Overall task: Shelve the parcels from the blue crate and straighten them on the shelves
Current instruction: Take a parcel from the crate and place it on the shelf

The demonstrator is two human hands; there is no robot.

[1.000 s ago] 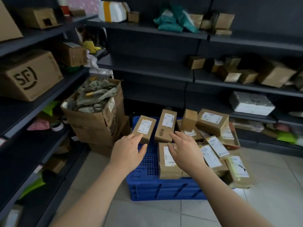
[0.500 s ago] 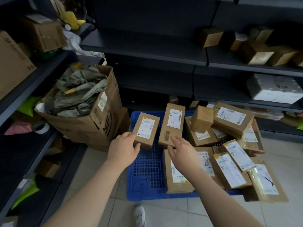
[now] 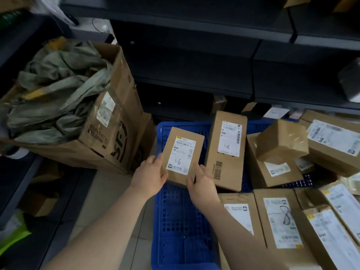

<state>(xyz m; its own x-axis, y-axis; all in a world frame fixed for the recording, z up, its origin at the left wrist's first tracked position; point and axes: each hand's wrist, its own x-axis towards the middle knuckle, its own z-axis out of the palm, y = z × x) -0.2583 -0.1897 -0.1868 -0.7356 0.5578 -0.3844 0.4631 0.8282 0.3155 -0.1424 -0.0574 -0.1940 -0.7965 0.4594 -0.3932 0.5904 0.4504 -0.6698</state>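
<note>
Head view: vs. half a sec ago, when both hands were only reaching in and just brushing it, the small parcel marked 1-6 is now taken from both sides at the far-left corner of the blue crate, label up. Whether it is lifted clear of the crate floor can't be told. Judged: pick-up begun, shelving not yet done, and w/ many more parcels piled over the crate's right side the task is at an early stage. The parcel's near-left edge is gripped by the left hand, fingers curled behind. Its near-right corner is pinched by the right hand, thumb laid on the front. A taller parcel marked 1-8 is stood just right of it. Dark shelves are seen behind the crate, and a big carton of green bags left of it.
</note>
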